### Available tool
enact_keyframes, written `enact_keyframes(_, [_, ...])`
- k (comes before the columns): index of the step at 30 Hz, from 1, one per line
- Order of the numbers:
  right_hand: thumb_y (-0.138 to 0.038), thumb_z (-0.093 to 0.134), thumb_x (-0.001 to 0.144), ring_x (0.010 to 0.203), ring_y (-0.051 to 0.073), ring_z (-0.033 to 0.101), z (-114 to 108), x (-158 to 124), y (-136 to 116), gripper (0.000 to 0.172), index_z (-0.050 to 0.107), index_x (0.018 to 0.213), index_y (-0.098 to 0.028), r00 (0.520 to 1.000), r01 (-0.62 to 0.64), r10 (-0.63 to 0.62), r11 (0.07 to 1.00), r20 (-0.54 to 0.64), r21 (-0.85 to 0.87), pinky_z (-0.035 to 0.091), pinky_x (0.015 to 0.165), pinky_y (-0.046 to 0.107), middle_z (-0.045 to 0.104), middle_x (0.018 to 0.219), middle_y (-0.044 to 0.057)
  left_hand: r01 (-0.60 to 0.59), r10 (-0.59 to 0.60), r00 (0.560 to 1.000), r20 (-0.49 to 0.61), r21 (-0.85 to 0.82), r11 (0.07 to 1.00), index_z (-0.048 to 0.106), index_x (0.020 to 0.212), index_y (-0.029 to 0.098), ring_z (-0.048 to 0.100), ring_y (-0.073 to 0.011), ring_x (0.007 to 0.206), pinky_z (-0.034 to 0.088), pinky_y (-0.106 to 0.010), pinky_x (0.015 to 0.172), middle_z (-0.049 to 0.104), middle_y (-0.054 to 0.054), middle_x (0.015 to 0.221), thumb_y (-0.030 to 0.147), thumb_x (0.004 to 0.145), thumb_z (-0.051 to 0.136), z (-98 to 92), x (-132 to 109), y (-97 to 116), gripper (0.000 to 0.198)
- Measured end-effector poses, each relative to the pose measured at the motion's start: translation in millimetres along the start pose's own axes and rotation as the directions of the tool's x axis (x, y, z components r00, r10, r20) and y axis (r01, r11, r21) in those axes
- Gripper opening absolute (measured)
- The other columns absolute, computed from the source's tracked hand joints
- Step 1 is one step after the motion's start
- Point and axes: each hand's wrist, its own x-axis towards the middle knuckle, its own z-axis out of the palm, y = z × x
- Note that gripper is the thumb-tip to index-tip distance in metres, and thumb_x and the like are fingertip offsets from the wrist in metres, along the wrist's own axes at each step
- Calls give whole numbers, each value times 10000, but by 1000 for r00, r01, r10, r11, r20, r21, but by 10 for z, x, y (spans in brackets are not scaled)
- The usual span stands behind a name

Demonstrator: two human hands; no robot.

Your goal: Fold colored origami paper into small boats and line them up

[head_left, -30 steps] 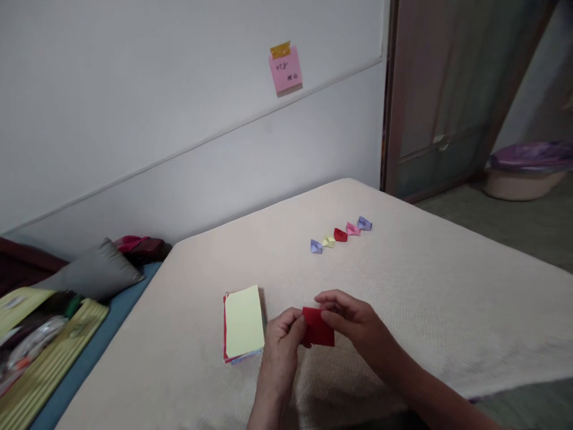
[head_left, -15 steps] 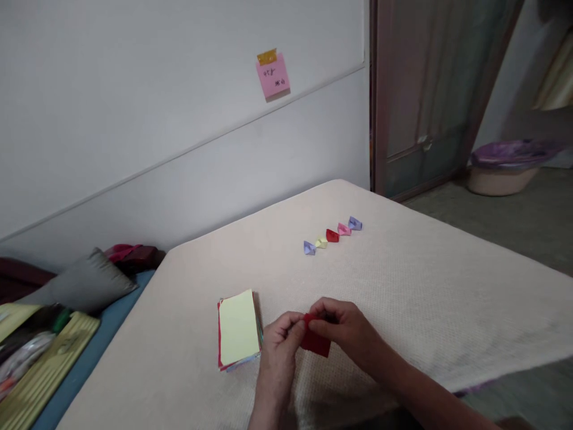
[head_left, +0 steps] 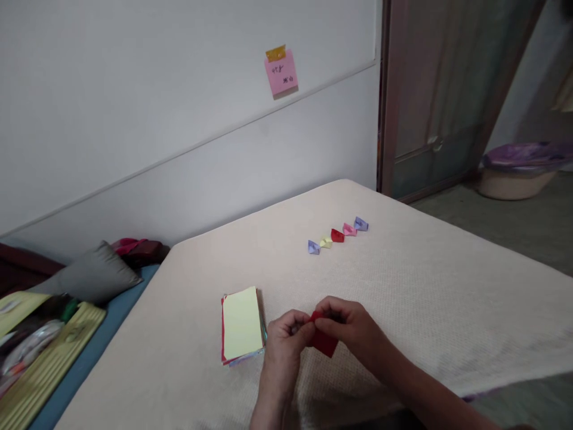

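A small piece of folded red paper point(head_left: 324, 342) is pinched between my two hands above the near part of the table. My left hand point(head_left: 286, 341) grips its left edge with thumb and fingers. Closed on its upper right part is my right hand point(head_left: 347, 325); the fingertips of both hands nearly meet. Just left of my left hand lies a stack of coloured paper point(head_left: 243, 324), a pale yellow sheet on top. Farther off, small folded paper boats stand in a slanting row, among them a red boat point(head_left: 337, 236) and a pink boat point(head_left: 350, 230).
The cream cloth point(head_left: 201, 280) covers the table, which meets a white wall with a pink note point(head_left: 282, 73) taped to it. At left are a grey cushion point(head_left: 98, 275) and a yellow ridged tray point(head_left: 67, 346). A basin point(head_left: 514, 182) stands on the floor at right.
The view has turned slightly left, so things sit farther right. Both hands keep hold of the red paper, which is tilted a little differently.
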Motion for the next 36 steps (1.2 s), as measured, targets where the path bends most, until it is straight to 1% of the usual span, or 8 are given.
enact_keyframes(8, [-345, 505, 833, 546, 125, 442, -9, 6, -8, 311, 516, 567, -184, 998, -16, 9, 993, -62, -114, 350, 526, 257, 502, 559, -24, 3, -3, 1000, 16, -21, 1000, 621, 651, 136, 405, -96, 549, 304, -222, 532, 505, 29, 559, 194, 706, 615, 80, 7, -38, 80])
enact_keyframes(13, [-437, 362, 908, 538, 125, 403, -51, 9, -44, 424, 488, 591, -186, 996, -86, 86, 994, -15, -66, 348, 549, 272, 473, 561, -20, 30, -34, 997, -76, -43, 999, 592, 649, 139, 389, -92, 520, 295, -220, 500, 498, 26, 544, 240, 738, 590, 79, 30, -49, 134])
enact_keyframes(20, [-334, 569, 776, 528, 123, 428, -36, 48, 12, 237, 583, 613, -162, 991, -130, 129, 986, -21, -104, 333, 523, 250, 506, 529, -19, -32, 22, 987, -156, -60, 998, 544, 612, 152, 397, -98, 520, 323, -220, 487, 458, 31, 540, 323, 794, 542, 46, 23, -29, 249])
enact_keyframes(24, [-399, 572, 772, 517, 126, 448, -44, 76, 69, 292, 613, 608, -160, 995, -75, 66, 990, -78, -122, 338, 519, 250, 526, 519, -9, -54, 31, 983, -179, -124, 991, 575, 757, 166, 478, -117, 601, 396, -227, 542, 532, 10, 667, 395, 819, 517, 24, 33, -13, 244])
enact_keyframes(26, [-429, 575, 773, 519, 128, 457, -55, 85, 82, 315, 619, 612, -162, 995, -44, 33, 991, -90, -128, 346, 526, 252, 527, 517, -10, -60, 29, 986, -163, -188, 980, 565, 873, 176, 506, -117, 617, 408, -226, 562, 569, 6, 717, 356, 750, 616, 8, 49, -6, 223])
enact_keyframes(29, [-454, 603, 756, 527, 129, 467, -62, 84, 79, 316, 625, 618, -170, 996, -8, -5, 990, -91, -143, 363, 541, 251, 522, 523, -20, -97, 66, 989, -134, -239, 966, 545, 866, 179, 529, -113, 623, 403, -216, 573, 595, 2, 750, 243, 618, 728, -7, 63, -1, 315])
enact_keyframes(32, [-448, 614, 757, 548, 131, 477, -54, 70, 70, 308, 626, 619, -173, 996, 21, -34, 988, -84, -156, 378, 557, 250, 531, 540, -20, -109, 87, 991, -101, -230, 967, 555, 803, 174, 522, -106, 576, 375, -209, 549, 593, 15, 674, 230, 652, 695, 1, 59, -6, 214])
enact_keyframes(36, [-438, 621, 758, 569, 144, 489, -50, 56, 83, 289, 646, 655, -169, 997, 41, -50, 985, -52, -168, 386, 563, 258, 554, 557, -6, -164, 133, 981, -144, -233, 959, 568, 779, 175, 520, -106, 570, 378, -210, 550, 583, 28, 633, 212, 682, 659, 22, 39, 13, 138])
